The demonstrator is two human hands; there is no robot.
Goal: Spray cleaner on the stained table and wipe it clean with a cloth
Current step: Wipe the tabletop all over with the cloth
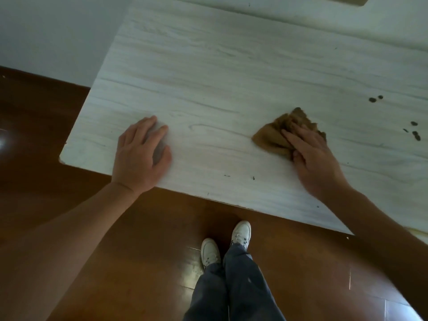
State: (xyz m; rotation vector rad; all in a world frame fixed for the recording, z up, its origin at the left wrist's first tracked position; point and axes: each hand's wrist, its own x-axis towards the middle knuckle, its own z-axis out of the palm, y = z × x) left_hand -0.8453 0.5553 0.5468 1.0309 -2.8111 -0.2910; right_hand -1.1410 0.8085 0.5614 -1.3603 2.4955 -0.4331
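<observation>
Wiping looks to be the step in hand. The right hand (pixel 310 149) lies with straight fingers flat on the bunched brown cloth (pixel 271 137), pressing it to the pale wood-grain table (pixel 208 66) a little back from the near edge. The left hand (pixel 141 154) rests open on the tabletop near the left corner, fingers loosely spread, holding nothing.

Dark stains (pixel 415 134) sit to the right of the cloth, 2 more spots (pixel 375 99) lie farther back, and small specks (pixel 253 178) mark the front edge. Whether cleaner wets them cannot be told.

To do this well, the person would likely sweep the cloth rightward across the dark cluster with firm, even pressure, keeping the palm over the bunch so it does not slip free. Overlapping the strokes and turning the cloth to a fresh face should help avoid smearing. The left hand can brace.
</observation>
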